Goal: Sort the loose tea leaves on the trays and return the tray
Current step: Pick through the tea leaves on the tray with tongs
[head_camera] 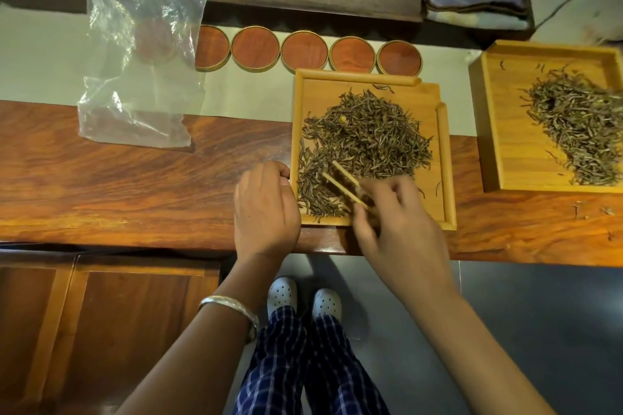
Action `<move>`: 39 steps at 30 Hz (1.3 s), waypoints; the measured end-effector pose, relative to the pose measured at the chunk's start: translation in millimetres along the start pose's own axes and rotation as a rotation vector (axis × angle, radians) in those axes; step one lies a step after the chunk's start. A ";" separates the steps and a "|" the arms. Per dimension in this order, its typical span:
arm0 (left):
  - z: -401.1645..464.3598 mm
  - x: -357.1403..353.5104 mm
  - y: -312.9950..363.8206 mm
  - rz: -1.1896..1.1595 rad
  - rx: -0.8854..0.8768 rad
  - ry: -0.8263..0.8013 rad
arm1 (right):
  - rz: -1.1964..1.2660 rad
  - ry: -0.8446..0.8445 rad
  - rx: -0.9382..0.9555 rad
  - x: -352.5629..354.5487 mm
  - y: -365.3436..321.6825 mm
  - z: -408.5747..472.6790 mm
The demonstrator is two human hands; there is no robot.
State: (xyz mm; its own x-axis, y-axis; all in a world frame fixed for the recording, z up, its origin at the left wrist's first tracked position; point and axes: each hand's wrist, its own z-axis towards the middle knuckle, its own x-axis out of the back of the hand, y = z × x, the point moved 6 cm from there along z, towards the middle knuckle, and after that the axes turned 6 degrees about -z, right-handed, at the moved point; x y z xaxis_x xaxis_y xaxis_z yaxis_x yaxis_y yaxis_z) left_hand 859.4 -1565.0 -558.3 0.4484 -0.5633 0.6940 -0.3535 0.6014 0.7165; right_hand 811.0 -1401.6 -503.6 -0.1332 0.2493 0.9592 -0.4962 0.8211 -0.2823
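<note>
Bare table (pixel 118 185) lies left of tray (pixel 446 178); coasters (pixel 305 50) line behind.

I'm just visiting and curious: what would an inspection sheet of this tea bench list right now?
Surface: wooden counter with a pale mat along its back.
Job's things: near tray with a heap of tea leaves; second tray to the right, also holding leaves.
Clutter: clear plastic bag, row of round coasters, folded cloth, a few stray leaves on the wood.
Grips: left hand holds the near tray's left edge; right hand pinches wooden tweezers in the leaves.
Cables: one thin line at far right, possibly a cable.
Surroundings: cabinet doors, grey floor, white shoes.
</note>
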 end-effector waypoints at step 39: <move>1.3 -2.8 -1.9 0.021 -0.033 0.007 | -0.030 0.121 -0.174 16.7 55.5 12.9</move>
State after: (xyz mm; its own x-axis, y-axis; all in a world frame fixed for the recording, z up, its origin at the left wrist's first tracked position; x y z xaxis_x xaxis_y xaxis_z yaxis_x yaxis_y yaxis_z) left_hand 857.7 -1565.3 -561.5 0.4474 -0.5464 0.7081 -0.3357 0.6312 0.6992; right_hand 770.1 -1358.5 -503.0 -0.0110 0.2747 0.9615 -0.3417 0.9026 -0.2618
